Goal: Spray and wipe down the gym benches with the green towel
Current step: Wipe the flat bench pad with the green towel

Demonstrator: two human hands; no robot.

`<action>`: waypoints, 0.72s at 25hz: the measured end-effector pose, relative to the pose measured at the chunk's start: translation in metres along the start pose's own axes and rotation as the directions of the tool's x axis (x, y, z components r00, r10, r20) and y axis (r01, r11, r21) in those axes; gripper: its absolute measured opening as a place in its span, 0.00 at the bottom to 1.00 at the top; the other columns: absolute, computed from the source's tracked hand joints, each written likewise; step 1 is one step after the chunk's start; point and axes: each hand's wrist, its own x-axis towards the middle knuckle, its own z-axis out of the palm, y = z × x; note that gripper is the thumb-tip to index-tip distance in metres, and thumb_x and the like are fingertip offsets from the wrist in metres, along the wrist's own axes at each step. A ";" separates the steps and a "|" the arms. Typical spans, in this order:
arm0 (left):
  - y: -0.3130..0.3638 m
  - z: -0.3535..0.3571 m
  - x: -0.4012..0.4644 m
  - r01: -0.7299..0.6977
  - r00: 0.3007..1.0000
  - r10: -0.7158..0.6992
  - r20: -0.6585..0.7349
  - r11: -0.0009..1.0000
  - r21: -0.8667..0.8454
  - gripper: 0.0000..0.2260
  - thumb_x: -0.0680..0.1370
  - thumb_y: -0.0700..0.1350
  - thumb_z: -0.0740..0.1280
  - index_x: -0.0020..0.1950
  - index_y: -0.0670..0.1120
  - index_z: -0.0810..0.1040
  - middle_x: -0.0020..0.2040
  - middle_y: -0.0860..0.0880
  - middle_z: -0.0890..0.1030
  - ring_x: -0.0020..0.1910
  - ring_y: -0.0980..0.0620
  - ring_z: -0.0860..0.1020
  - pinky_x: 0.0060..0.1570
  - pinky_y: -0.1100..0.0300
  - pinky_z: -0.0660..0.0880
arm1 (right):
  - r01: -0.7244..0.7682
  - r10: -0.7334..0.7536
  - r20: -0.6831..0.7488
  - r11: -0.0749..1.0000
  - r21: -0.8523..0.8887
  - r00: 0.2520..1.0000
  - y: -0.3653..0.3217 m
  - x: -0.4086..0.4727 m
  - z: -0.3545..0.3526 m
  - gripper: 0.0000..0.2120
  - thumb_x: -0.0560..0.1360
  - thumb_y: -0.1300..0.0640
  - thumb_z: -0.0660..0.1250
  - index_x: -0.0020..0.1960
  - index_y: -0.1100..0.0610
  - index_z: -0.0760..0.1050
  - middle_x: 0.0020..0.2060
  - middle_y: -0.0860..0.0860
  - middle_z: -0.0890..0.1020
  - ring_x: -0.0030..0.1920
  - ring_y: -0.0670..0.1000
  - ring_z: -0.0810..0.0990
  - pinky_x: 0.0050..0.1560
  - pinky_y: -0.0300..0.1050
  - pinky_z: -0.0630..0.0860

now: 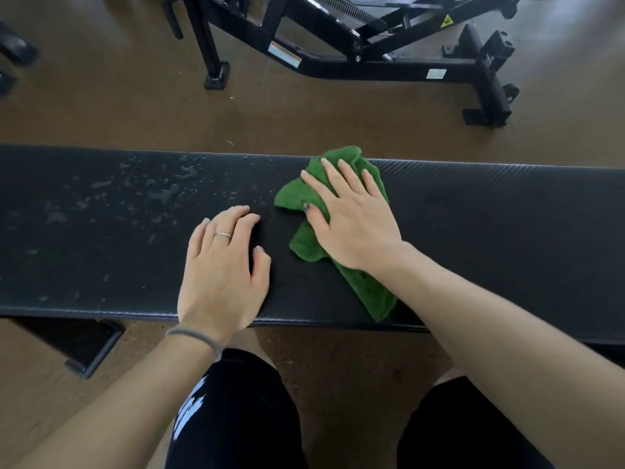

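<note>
A long black padded gym bench (507,231) runs across the head view from left to right. Spray droplets (159,194) speckle its left half. A crumpled green towel (297,198) lies on the pad right of centre. My right hand (351,221) presses flat on the towel, fingers spread, thumb hooked over its left fold. My left hand (223,269) rests palm-down on the bare pad just left of the towel, holding nothing; it wears a ring and a grey wristband. No spray bottle is in view.
Behind the bench stands a black metal machine frame (372,62) on the brown floor (101,106). A black bench foot (91,350) sticks out at the lower left. My knees in black shorts (236,418) are close to the bench's near edge.
</note>
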 end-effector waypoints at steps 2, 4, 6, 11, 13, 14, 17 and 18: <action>-0.001 0.000 0.001 0.009 1.000 -0.009 0.001 1.000 -0.014 0.20 0.80 0.49 0.56 0.70 0.45 0.74 0.72 0.48 0.74 0.72 0.46 0.70 0.78 0.45 0.61 | -0.013 0.013 -0.008 1.000 0.002 1.000 0.000 0.025 0.001 0.28 0.84 0.40 0.46 0.83 0.43 0.51 0.84 0.50 0.53 0.83 0.55 0.48 0.82 0.58 0.45; 0.000 0.000 0.000 0.012 1.000 -0.012 0.012 1.000 -0.007 0.21 0.80 0.49 0.56 0.70 0.45 0.74 0.73 0.48 0.73 0.73 0.46 0.69 0.77 0.45 0.61 | -0.035 0.035 -0.036 0.999 -0.004 0.999 -0.003 0.043 0.004 0.28 0.84 0.40 0.45 0.83 0.44 0.54 0.83 0.51 0.57 0.82 0.56 0.53 0.81 0.60 0.48; 0.001 -0.001 0.001 0.023 1.000 -0.022 0.018 1.000 -0.017 0.21 0.80 0.48 0.55 0.71 0.45 0.74 0.73 0.49 0.73 0.73 0.46 0.69 0.77 0.46 0.61 | -0.016 0.014 -0.062 1.000 -0.018 0.998 -0.006 0.055 0.005 0.30 0.82 0.40 0.44 0.82 0.45 0.57 0.80 0.52 0.64 0.79 0.58 0.60 0.79 0.61 0.53; 0.005 -0.007 0.000 0.065 0.998 -0.065 0.028 0.997 -0.033 0.21 0.79 0.46 0.55 0.71 0.47 0.73 0.75 0.52 0.71 0.73 0.49 0.67 0.78 0.49 0.59 | -0.041 0.041 -0.061 0.999 -0.005 0.997 0.055 0.051 -0.017 0.28 0.84 0.41 0.45 0.79 0.51 0.64 0.70 0.57 0.75 0.69 0.60 0.73 0.69 0.57 0.66; 0.005 -0.005 0.000 0.076 0.997 -0.076 0.034 0.997 -0.023 0.21 0.79 0.46 0.55 0.71 0.48 0.73 0.75 0.53 0.71 0.73 0.49 0.67 0.78 0.52 0.58 | -0.135 0.133 -0.070 0.991 -0.026 0.989 0.099 0.037 -0.026 0.26 0.85 0.42 0.46 0.73 0.55 0.70 0.64 0.59 0.77 0.64 0.62 0.75 0.64 0.57 0.68; 0.005 -0.005 0.000 0.079 0.996 -0.078 0.036 0.997 -0.020 0.21 0.79 0.46 0.55 0.71 0.48 0.73 0.75 0.53 0.71 0.73 0.48 0.67 0.78 0.53 0.58 | -0.171 0.169 -0.072 0.985 -0.030 0.983 0.117 0.029 -0.029 0.25 0.85 0.42 0.47 0.71 0.56 0.71 0.63 0.60 0.78 0.62 0.63 0.76 0.64 0.57 0.68; 0.004 -0.004 0.001 0.083 0.996 -0.082 0.035 0.996 -0.014 0.20 0.79 0.46 0.55 0.70 0.48 0.73 0.74 0.52 0.71 0.72 0.47 0.68 0.78 0.52 0.58 | -0.274 0.272 -0.047 0.961 -0.045 0.961 0.136 0.016 -0.033 0.27 0.85 0.42 0.46 0.72 0.57 0.70 0.64 0.60 0.76 0.65 0.63 0.73 0.68 0.58 0.65; 0.005 -0.003 0.001 0.082 0.996 -0.082 0.033 0.997 -0.012 0.21 0.79 0.46 0.55 0.70 0.47 0.73 0.74 0.52 0.71 0.72 0.47 0.68 0.78 0.52 0.58 | -0.312 0.309 -0.053 0.948 -0.066 0.950 0.129 0.017 -0.031 0.27 0.85 0.42 0.46 0.73 0.57 0.69 0.65 0.61 0.75 0.66 0.64 0.73 0.69 0.59 0.64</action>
